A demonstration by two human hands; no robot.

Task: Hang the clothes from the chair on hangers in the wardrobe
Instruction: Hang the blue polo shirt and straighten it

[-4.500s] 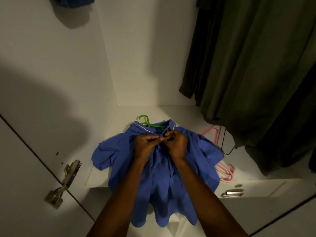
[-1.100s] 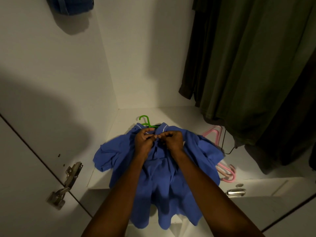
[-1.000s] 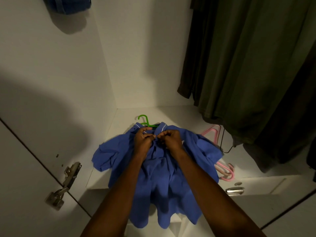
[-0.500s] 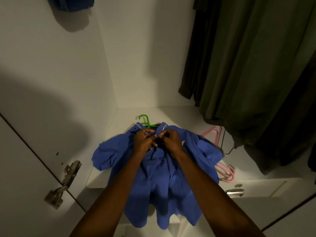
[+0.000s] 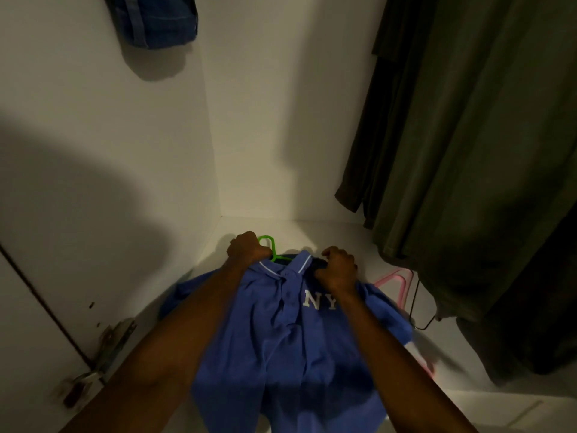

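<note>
My left hand (image 5: 248, 249) was curled round the green hanger (image 5: 272, 249) just below its hook, at the left side of the collar; my right hand (image 5: 338, 270) gripped a bunch of fabric at the right shoulder of the blue polo shirt (image 5: 290, 332); both sets of fingers were closed tight. The shirt lay front up on the white wardrobe shelf (image 5: 352, 242), white "NY" letters showing on the chest, its lower half hanging over the front edge toward me; the hanger sat inside the collar, only the hook and neck showing. Pink hangers (image 5: 396, 281) lay on the shelf just right of the shirt; dark green garments (image 5: 474, 151) hung at the right; a blue denim piece (image 5: 156, 20) hung top left; a metal hinge (image 5: 109, 345) sat on the door at lower left.
</note>
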